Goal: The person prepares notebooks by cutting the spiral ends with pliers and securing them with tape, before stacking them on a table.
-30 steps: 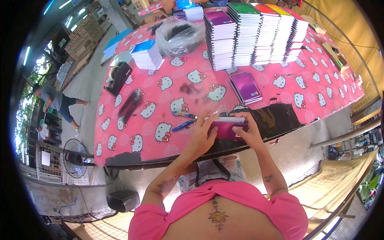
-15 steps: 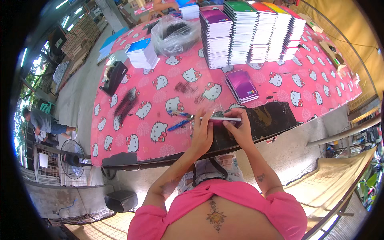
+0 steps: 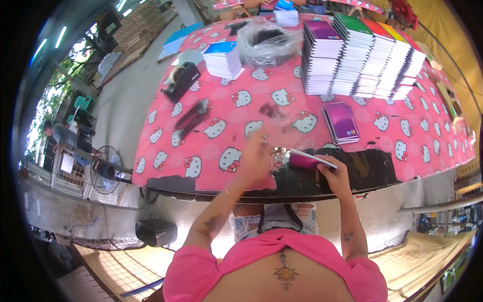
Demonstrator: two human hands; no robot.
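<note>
My right hand (image 3: 334, 173) holds a thin purple spiral notebook (image 3: 305, 160) by its right end, tilted above the dark patch at the table's near edge. Smeared by motion, my left hand (image 3: 257, 157) is left of the notebook, over the place of the blue-handled pliers. Only the metal jaws of the pliers (image 3: 280, 150) show, near the notebook's left end; the handles are hidden by the hand. Whether my left fingers are closed round them cannot be made out. Farther back lies a small stack of purple notebooks (image 3: 342, 122).
Tall notebook stacks, purple (image 3: 321, 63), green, red and yellow, stand at the back right. A clear plastic bag (image 3: 268, 45) with dark contents, a blue-covered stack (image 3: 221, 59), a tape dispenser (image 3: 181, 83) and loose black coils (image 3: 192, 120) lie on the pink patterned table cover (image 3: 201, 161).
My left hand has left the notebook and moved left over the pliers' handles. My right hand keeps the notebook, now tilted with its purple cover showing. The view has shifted left.
</note>
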